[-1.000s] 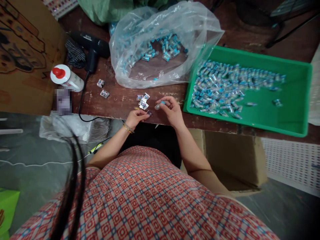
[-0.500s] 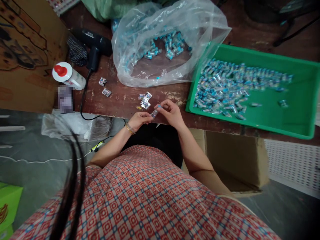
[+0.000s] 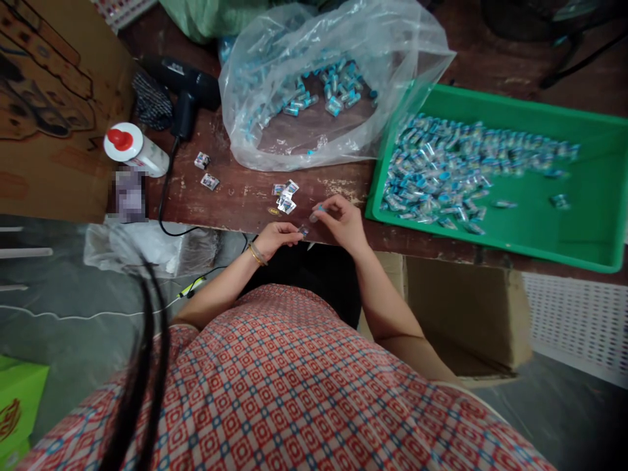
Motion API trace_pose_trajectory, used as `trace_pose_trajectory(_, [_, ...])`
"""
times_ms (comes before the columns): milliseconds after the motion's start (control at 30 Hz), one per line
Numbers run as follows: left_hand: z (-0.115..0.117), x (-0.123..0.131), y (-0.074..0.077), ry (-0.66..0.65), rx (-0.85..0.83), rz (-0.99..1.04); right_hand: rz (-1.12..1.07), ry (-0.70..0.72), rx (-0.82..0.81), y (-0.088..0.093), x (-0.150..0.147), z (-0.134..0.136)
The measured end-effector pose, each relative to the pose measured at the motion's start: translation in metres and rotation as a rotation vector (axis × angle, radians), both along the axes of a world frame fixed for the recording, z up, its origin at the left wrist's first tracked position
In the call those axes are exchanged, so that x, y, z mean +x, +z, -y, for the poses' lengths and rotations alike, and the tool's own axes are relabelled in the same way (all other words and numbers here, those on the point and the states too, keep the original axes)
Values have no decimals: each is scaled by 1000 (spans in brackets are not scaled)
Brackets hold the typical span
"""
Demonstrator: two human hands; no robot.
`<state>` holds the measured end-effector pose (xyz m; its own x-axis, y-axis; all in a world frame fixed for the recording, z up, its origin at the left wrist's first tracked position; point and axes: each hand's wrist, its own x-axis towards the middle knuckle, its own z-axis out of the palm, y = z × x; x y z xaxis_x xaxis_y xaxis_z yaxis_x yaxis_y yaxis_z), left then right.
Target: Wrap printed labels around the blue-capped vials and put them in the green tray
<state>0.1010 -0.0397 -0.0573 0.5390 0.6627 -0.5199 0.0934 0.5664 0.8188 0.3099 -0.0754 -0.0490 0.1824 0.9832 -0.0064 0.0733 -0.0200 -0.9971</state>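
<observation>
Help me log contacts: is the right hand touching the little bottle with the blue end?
Touching: the head view shows the right hand pinching the little bottle near its blue end.

Left hand [image 3: 275, 239]: fingertips drawn together in a small pinch, pointing toward the other hand
Right hand [image 3: 347, 224]: fingers bent, tips pinching, turned inward to face the left
Space between: the two hands near each other, apart, in front of the body
Left forearm [image 3: 220, 289]: bare, slanting up and inward from the torso's side
Right forearm [image 3: 387, 291]: bare, angled inward, elbow bent out to the right
</observation>
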Motion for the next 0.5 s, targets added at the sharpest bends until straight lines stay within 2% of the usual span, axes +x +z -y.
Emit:
trace_pose_trajectory(67, [-1,0,0,29,53,-28,-61,-75,-3,0,5,-1])
trace_pose_trajectory(200, [-2,1,-1,34,86,-31,-248,-14,-52,5,3,-1])
trace_pose_trajectory(433, [-4,-2,-4,-70,-165,128,-294,97,-150,5,-15,3])
trace_pose_trajectory(500, [-3,-3,-7,-75,-173,137,-256,97,-135,2,-17,5])
